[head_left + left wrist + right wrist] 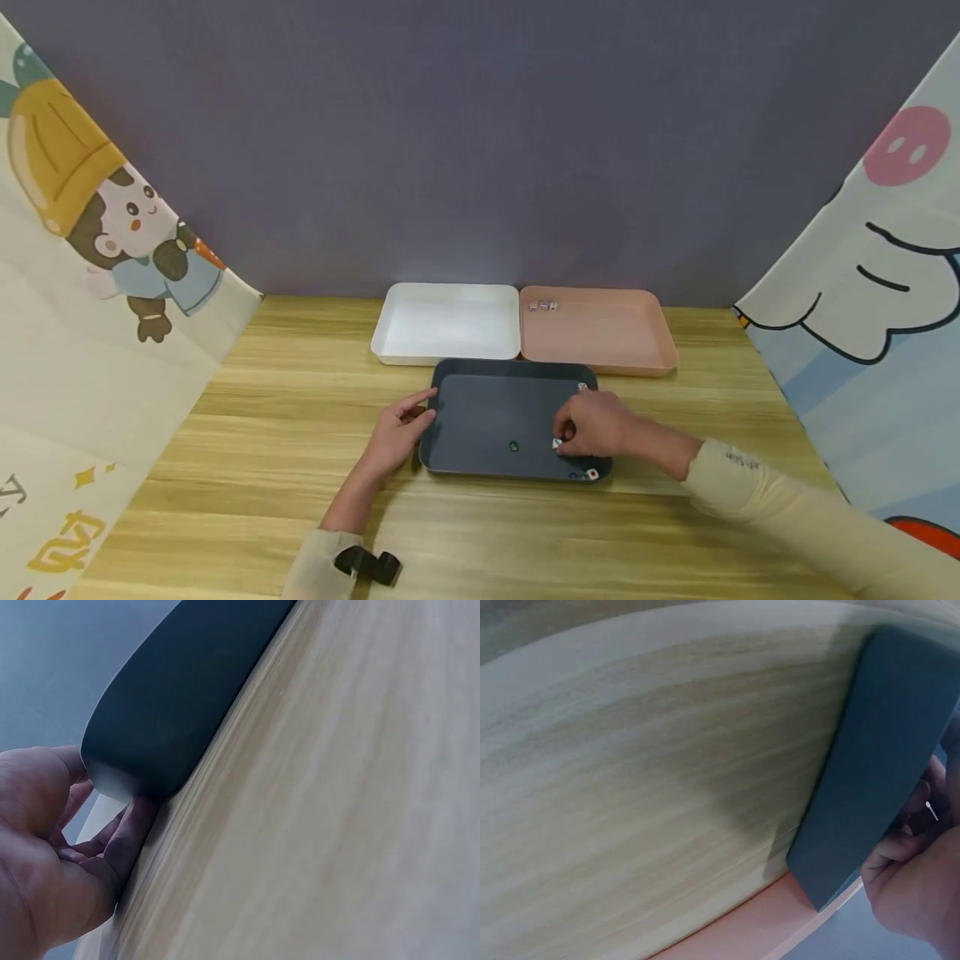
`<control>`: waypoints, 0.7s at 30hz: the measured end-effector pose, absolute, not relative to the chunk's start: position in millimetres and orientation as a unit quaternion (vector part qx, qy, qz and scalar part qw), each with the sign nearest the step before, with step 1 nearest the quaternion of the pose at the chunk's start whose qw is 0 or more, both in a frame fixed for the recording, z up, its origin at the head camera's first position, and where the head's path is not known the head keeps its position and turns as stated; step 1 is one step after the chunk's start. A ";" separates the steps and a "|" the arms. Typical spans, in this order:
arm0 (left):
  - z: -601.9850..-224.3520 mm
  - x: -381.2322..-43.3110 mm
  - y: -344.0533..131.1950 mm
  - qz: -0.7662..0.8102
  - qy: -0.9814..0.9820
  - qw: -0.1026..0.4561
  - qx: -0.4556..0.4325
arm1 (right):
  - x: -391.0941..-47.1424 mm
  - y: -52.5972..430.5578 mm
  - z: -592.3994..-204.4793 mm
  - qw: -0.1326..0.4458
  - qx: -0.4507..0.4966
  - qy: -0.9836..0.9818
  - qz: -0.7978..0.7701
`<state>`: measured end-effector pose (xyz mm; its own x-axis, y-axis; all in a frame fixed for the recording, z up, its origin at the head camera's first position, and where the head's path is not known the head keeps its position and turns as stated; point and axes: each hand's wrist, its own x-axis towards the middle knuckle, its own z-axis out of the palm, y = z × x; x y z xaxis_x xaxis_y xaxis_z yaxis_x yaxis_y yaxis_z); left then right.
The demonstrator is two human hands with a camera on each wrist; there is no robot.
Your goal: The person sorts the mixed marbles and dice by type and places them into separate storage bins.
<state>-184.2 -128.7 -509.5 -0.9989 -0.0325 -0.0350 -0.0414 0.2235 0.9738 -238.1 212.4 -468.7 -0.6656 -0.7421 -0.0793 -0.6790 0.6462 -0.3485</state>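
Note:
In the head view my right hand (596, 423) pinches a small white die (557, 444) over the right part of the dark tray (480, 408). My left hand (395, 433) holds the tray's left side, thumb and a finger reaching the rim. From the left wrist view, other fingers of that hand (52, 847) touch the outer wall low down. A green die (513, 447) lies near the front middle of the tray. By the right corners are a white die (582, 387) at the back and a white die with a red mark (592, 474) at the front, beside small dark-blue pieces (577, 476).
Behind the dark tray stand a white tray (450, 325) and a pink tray (600, 329), side by side. Three small dice (544, 306) sit in the pink tray's back left corner. A grey panel (480, 150) rises behind the wooden table (285, 400), with printed cloths at both sides.

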 end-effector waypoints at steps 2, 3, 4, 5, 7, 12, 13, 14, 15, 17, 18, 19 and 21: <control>-507.4 -183.4 -129.7 0.620 0.784 0.000 -0.014 | -238.2 212.3 -471.4 0.102 -0.403 0.896 -0.155; -502.9 -182.0 -129.2 0.622 0.783 0.003 -0.014 | -238.2 212.2 -472.8 0.099 -0.407 0.894 -0.159; -498.5 -180.7 -128.7 0.621 0.784 0.005 -0.013 | -238.4 212.1 -474.2 0.096 -0.411 0.892 -0.162; -498.7 -181.0 -128.8 0.622 0.783 0.004 -0.012 | -238.5 211.9 -475.6 0.092 -0.416 0.889 -0.165; -495.0 -180.1 -128.4 0.623 0.782 0.006 -0.012 | -239.0 211.5 -478.2 0.084 -0.423 0.886 -0.169; -506.0 -183.9 -128.0 0.616 0.787 0.003 -0.021 | -238.2 210.8 -481.3 0.072 -0.422 0.887 -0.173; -508.6 -184.7 -128.1 0.615 0.788 0.001 -0.020 | -237.9 210.6 -481.1 0.071 -0.421 0.887 -0.174; -510.6 -185.3 -128.2 0.614 0.789 -0.001 -0.018 | -237.8 210.3 -480.9 0.071 -0.420 0.887 -0.178; -512.4 -185.7 -128.3 0.615 0.788 -0.002 -0.017 | -237.6 209.8 -480.4 0.070 -0.420 0.886 -0.182; -515.1 -186.6 -128.8 0.616 0.788 -0.007 -0.017 | -237.5 208.6 -479.2 0.065 -0.419 0.884 -0.195; -515.7 -186.7 -129.0 0.617 0.787 -0.009 -0.017 | -237.5 207.9 -478.7 0.063 -0.418 0.883 -0.204; -516.7 -187.3 -129.3 0.616 0.787 -0.011 -0.018 | -237.5 207.1 -477.3 0.059 -0.418 0.880 -0.216; -517.4 -188.2 -129.2 0.614 0.789 -0.012 -0.016 | -237.7 205.9 -473.6 0.050 -0.417 0.875 -0.242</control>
<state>-188.2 -129.2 -517.4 -0.9992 -0.0409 -0.0006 -0.0107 0.2460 0.9692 -237.7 205.9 -473.6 -0.6471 -0.7536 0.1151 -0.7054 0.5346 -0.4654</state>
